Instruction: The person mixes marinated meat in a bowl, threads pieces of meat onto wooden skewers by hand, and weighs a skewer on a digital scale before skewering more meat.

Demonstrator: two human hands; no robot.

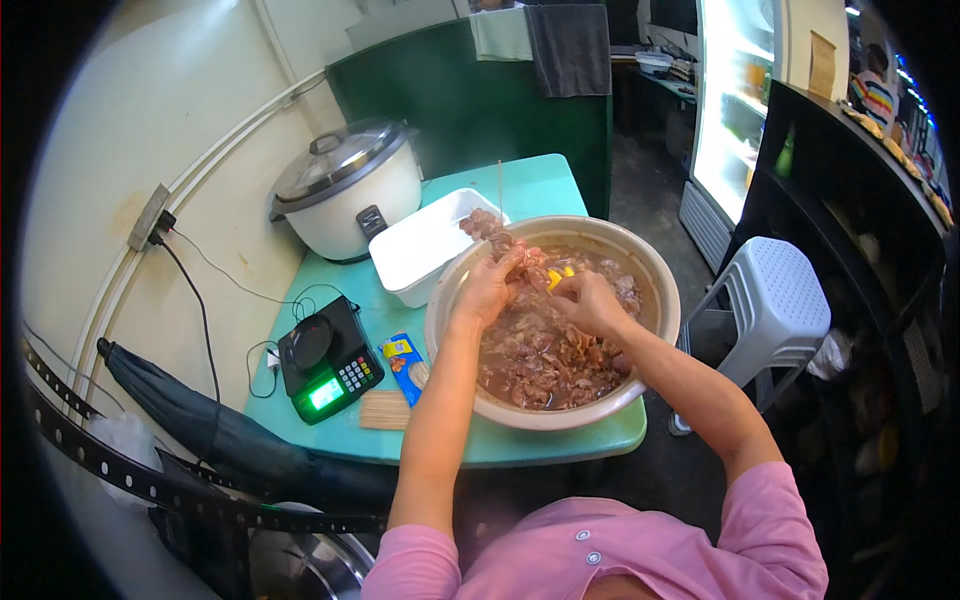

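A wide, pale basin (660, 275) full of raw meat pieces (545, 355) in brownish liquid stands in front of me. Over its far left part, my left hand (487, 292) is closed around a meat skewer (490, 230), whose thin wooden stick points up and away. My right hand (590, 303) is just to the right, its fingers bent into a pinch; what they hold is hidden. Small yellow pieces (557, 278) show between the two hands. Beyond my left hand, a white rectangular tray (415, 250) touches or nearly touches the basin.
The turquoise table (540, 180) also bears a rice cooker (345, 190), a lit digital scale (330, 360), a blue packet (402, 365) and a bundle of wooden sticks (385, 410). Stacked plastic stools (770, 300) stand right. A dark folded umbrella (190, 405) leans at left.
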